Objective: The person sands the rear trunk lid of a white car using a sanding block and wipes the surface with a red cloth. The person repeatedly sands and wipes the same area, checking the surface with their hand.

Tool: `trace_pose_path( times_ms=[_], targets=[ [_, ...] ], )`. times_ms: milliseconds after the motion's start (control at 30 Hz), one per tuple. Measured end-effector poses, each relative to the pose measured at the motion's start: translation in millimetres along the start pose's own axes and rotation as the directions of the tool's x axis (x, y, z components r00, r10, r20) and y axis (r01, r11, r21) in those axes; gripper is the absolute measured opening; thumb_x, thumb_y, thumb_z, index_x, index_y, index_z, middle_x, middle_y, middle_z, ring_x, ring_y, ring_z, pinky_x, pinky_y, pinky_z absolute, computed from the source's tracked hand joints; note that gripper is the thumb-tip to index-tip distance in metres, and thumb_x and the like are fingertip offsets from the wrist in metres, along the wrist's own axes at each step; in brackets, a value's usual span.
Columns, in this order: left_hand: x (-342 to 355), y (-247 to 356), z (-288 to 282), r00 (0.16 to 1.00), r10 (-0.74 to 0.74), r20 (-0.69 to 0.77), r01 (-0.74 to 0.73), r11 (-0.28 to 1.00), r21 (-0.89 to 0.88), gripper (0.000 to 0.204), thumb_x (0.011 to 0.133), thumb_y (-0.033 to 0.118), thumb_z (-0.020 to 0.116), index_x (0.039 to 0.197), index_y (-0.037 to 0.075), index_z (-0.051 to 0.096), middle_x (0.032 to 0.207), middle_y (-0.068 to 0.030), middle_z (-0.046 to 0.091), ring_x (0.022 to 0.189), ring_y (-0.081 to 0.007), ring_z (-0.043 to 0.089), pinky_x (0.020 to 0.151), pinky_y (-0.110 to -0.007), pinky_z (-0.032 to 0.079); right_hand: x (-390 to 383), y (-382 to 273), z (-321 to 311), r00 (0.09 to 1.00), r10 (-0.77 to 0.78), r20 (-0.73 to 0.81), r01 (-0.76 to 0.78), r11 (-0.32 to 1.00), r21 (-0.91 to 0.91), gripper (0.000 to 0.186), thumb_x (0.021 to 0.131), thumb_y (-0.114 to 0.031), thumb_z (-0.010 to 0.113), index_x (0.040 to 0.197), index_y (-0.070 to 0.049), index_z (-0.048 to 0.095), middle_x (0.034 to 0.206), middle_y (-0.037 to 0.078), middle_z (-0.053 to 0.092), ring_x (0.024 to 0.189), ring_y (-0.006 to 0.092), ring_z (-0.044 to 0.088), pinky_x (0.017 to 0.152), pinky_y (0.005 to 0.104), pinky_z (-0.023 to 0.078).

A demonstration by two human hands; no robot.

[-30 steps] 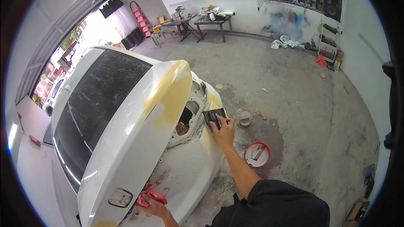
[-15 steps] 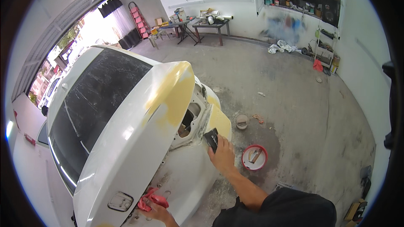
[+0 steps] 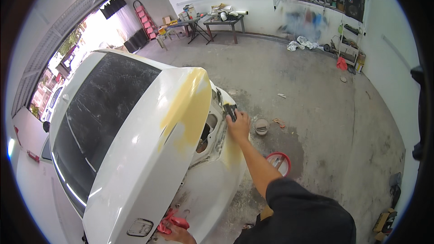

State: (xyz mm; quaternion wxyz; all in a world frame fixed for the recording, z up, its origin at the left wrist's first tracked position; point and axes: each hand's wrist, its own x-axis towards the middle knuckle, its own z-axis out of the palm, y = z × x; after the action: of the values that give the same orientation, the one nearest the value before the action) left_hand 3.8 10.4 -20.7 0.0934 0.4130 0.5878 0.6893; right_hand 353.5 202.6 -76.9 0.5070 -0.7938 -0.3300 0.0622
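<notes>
The rear of a white car (image 3: 104,180) has its trunk lid slightly raised, with pale yellow patches (image 3: 183,101) on the lid and rear corner. My right hand (image 3: 238,126) is closed on a black flat pad (image 3: 229,109), pressed to the far rear corner beside the open tail-light recess (image 3: 205,133). My left hand (image 3: 176,231) grips a bunched red cloth (image 3: 179,221) on the panel below the lid's edge, near the recessed plate (image 3: 139,227) in the lid. Some of its fingers are hidden by the cloth.
A clear container (image 3: 261,126) and a red-rimmed bucket (image 3: 285,165) with tools stand on the floor right of the car. Tables (image 3: 221,21) with supplies, a pink stepladder (image 3: 144,20), shelves (image 3: 321,4) and a small rack (image 3: 350,47) line the back wall. A roll-up doorway (image 3: 72,49) opens at left.
My right hand with the pad first came down and toward me along the corner panel, and now is back up at the far corner. My left hand stays on the cloth.
</notes>
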Motion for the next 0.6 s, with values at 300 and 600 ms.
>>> trace_pose_path(
  times_ms=[300, 600],
  targets=[
    [-3.9, 13.3, 5.7, 1.0, -0.023, 0.002, 0.023, 0.999, -0.048, 0.051, 0.103, 0.04, 0.063, 0.118, -0.005, 0.044, 0.098, -0.0216, 0.072, 0.093, -0.028, 0.069, 0.089, -0.038, 0.056, 6.2, 11.4, 3.1, 0.996, -0.009, -0.092, 0.011, 1.0, 0.025, 0.049, 0.086, -0.041, 0.069, 0.126, -0.012, 0.065, 0.127, 0.014, 0.059, 0.126, 0.0357, 0.05, 0.106, 0.0534, 0.037],
    [-4.1, 5.9, 2.0, 0.999, -0.016, 0.028, 0.017, 0.998, -0.059, 0.053, 0.102, 0.039, 0.065, 0.124, -0.006, 0.046, 0.113, -0.0227, 0.069, 0.097, -0.0278, 0.069, 0.091, -0.038, 0.055, 15.5, 12.5, -10.2, 0.996, -0.084, -0.001, 0.084, 0.991, 0.102, 0.063, 0.086, -0.049, 0.072, 0.129, -0.005, 0.061, 0.126, 0.018, 0.059, 0.122, 0.0381, 0.05, 0.105, 0.0488, 0.04]
  ],
)
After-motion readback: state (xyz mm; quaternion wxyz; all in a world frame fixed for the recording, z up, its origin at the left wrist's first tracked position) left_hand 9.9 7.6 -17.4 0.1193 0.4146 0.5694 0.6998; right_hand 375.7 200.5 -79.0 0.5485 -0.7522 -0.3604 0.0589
